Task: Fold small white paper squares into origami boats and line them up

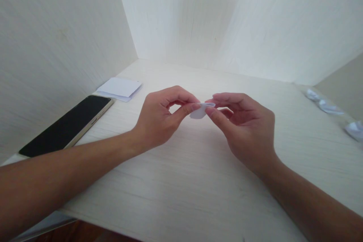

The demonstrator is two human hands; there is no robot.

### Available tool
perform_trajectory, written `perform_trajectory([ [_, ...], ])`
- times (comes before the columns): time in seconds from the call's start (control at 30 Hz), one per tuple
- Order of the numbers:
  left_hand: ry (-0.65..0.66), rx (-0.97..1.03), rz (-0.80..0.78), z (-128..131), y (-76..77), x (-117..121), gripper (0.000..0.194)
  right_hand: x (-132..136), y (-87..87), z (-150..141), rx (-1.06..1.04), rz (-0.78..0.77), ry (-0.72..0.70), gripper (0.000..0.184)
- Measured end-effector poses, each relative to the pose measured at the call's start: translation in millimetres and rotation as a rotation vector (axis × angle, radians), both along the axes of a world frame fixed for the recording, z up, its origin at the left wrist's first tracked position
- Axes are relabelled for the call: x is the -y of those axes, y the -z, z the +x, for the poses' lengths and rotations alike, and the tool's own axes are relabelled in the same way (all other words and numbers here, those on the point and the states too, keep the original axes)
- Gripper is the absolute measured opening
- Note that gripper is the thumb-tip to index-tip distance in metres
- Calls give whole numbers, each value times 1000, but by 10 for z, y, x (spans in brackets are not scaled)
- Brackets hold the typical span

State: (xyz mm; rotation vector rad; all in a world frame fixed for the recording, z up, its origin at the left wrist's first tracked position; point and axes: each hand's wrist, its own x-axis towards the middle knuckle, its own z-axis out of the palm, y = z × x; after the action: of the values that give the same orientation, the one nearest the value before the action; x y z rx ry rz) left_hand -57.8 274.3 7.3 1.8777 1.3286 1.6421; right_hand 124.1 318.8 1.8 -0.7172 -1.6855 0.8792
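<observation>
A small white piece of paper [199, 111] is pinched between both hands above the middle of a pale wooden desk [181, 181]. My left hand [161, 117] grips its left end between thumb and forefinger, the other fingers curled. My right hand [244, 128] pinches its right end the same way. The paper is bent or folded and mostly hidden by the fingertips.
A dark-screened phone [66, 124] lies at the left by the wall. Behind it sits a small stack of white paper squares [119, 87]. Several crumpled or folded white paper bits [326, 106] lie at the far right. Pale walls enclose the desk on the left and back.
</observation>
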Motion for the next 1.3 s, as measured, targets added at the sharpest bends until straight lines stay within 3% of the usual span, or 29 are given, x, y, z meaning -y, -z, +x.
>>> perform_trajectory([
  [0.17, 4, -4, -1, 3, -7, 0, 10, 19, -46, 13, 118, 30, 5, 9],
  [1.3, 10, 48, -96, -6, -14, -11, 10, -32, -83, 40, 158, -18, -89, 14],
])
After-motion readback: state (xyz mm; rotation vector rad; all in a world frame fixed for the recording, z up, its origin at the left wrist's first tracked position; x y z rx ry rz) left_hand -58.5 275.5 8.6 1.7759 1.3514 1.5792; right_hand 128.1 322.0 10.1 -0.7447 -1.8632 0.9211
